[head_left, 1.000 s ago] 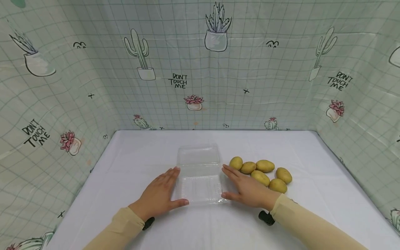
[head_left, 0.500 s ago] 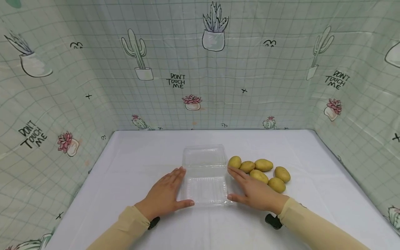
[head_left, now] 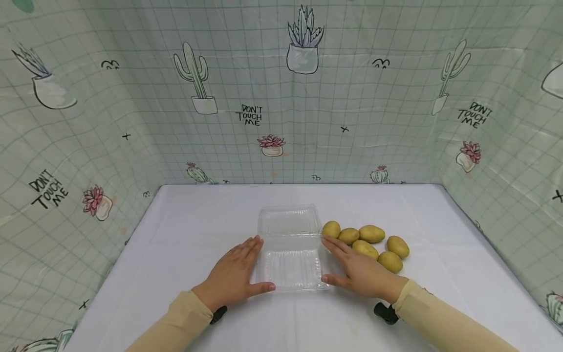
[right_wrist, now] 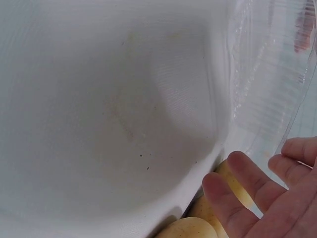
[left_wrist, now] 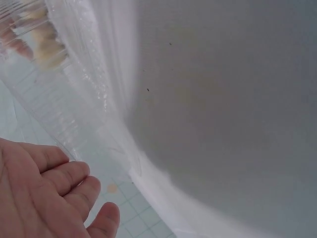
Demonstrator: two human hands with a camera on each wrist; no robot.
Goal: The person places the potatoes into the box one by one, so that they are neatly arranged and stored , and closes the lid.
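A clear plastic clamshell container (head_left: 292, 269) lies opened flat in the middle of the table, its lid (head_left: 289, 220) folded back to the far side. My left hand (head_left: 235, 271) is at the container's left edge, fingers straight and thumb reaching to the near left corner. On the opposite side, my right hand (head_left: 354, 271) lies along the right edge with fingers extended, its fingertips close to the potatoes (head_left: 371, 233). The left wrist view shows fingertips (left_wrist: 74, 173) right at the plastic wall. In the right wrist view, loosely spread fingers (right_wrist: 252, 178) overlap the potatoes (right_wrist: 190, 229).
Several yellow potatoes sit in a loose group to the right of the container, partly behind my right hand. A white cloth covers the table (head_left: 198, 215). Grid-patterned curtain (head_left: 294, 98) with plant drawings stands at the back and both sides.
Both hands and the container between them have shifted a little to the right, bringing the container closer to the potatoes. Most of that shift came in the first half second.
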